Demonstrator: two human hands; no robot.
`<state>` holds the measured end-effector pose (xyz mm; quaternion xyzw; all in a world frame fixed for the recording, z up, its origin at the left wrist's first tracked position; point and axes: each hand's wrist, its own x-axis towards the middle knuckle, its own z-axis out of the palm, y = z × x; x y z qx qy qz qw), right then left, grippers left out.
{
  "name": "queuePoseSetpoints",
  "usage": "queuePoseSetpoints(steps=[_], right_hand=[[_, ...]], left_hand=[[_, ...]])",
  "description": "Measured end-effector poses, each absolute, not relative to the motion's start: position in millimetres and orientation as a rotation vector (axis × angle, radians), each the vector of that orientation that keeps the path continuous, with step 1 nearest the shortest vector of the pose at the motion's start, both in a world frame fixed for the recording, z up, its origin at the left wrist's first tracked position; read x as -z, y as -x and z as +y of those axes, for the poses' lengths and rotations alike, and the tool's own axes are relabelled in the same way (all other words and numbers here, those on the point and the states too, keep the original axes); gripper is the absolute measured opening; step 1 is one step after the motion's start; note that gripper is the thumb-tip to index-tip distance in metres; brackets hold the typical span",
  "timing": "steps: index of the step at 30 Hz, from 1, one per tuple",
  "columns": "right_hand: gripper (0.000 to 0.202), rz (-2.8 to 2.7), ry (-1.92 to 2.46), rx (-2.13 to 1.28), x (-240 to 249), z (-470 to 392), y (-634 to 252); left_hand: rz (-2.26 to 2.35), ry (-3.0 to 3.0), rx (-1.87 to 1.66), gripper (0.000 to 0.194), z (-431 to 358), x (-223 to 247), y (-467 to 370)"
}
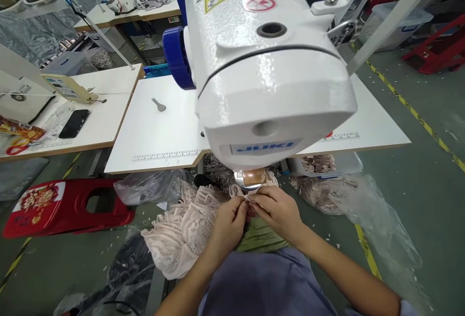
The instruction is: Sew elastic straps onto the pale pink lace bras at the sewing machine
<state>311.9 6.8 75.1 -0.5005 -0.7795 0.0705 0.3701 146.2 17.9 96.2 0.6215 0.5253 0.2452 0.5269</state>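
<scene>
On the left white table [103, 119], a black rectangular phone [74, 123] lies near the front edge; below stands a red plastic stool [70, 207].

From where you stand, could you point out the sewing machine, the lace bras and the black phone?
Sewing machine [271, 78]: head view, on its white casing.
Lace bras [194, 229]: head view, on a lace cup in the pile.
Black phone [74, 123]: head view, middle of its upper face.

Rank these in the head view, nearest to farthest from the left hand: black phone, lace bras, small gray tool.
1. Lace bras: right beside the left hand, on its left.
2. Small gray tool: ahead and left, on the white table.
3. Black phone: farther left, on the neighboring table.
</scene>
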Motion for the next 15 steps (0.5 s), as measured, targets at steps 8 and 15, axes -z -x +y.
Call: queuePoseSetpoints(steps=[8, 15], right_hand=[[0.018, -1.982, 1.291, -0.092, -74.9, 10.2, -320.0], [0.016, -1.945, 1.329, -0.389, -72.1, 10.7, -320.9]], left_hand=[[1.26, -1.434, -0.59, 0.032, 18.9, -100.0, -150.4], [1.248, -1.5, -0.611, 0.031, 17.9, -96.6, -152.1]])
